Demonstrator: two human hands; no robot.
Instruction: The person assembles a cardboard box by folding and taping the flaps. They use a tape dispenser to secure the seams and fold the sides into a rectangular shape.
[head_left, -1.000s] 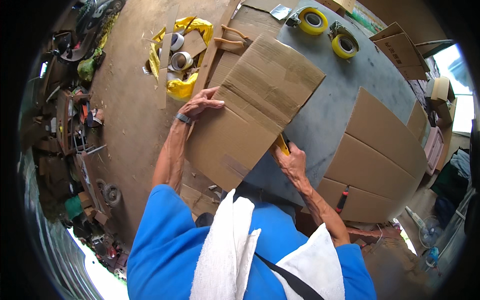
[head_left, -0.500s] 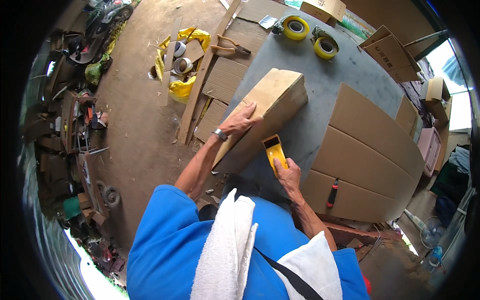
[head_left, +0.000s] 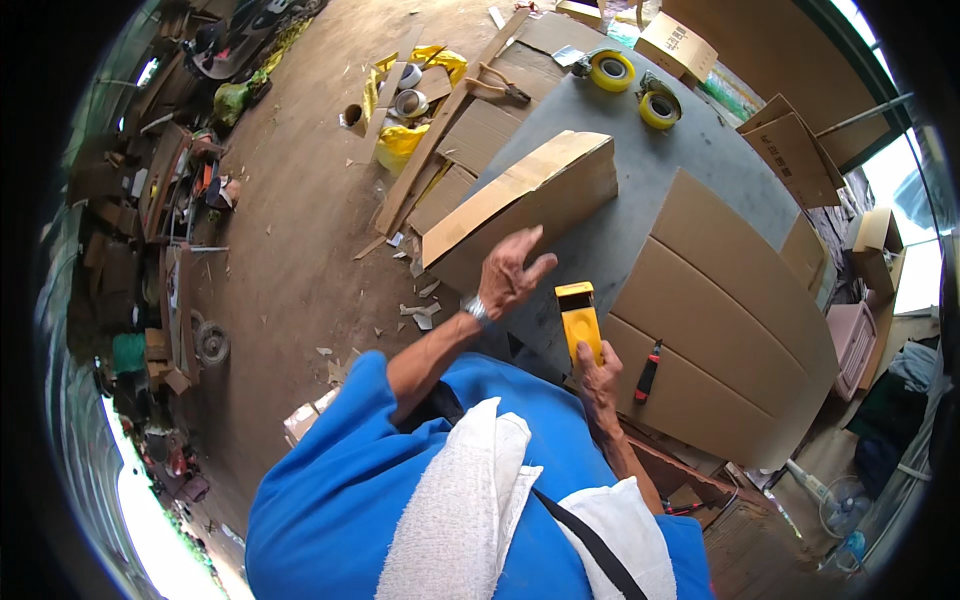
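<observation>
My left hand [head_left: 512,274] hovers open, fingers and thumb apart, just in front of a long cardboard box [head_left: 540,200] that stands on the grey tabletop [head_left: 640,195]. Whether its fingertips touch the box I cannot tell. My right hand [head_left: 600,378] is closed round a yellow hand tool [head_left: 580,325] with a dark opening at its far end; its exact kind is unclear. To the right of that hand, a red and black utility knife [head_left: 648,373] lies on a flat, creased cardboard sheet [head_left: 730,310].
Two yellow tape rolls [head_left: 611,70] in dispensers sit at the table's far side. Pliers [head_left: 500,86] lie on cardboard by a wooden strip [head_left: 440,125]. A yellow bag [head_left: 400,140] of scraps stands on the dirt floor. Folded cartons [head_left: 790,155] lean at the right.
My left hand has come off the top of the box and moved right and nearer. The right hand with the yellow tool has shifted slightly right and nearer. The whole view has turned a little.
</observation>
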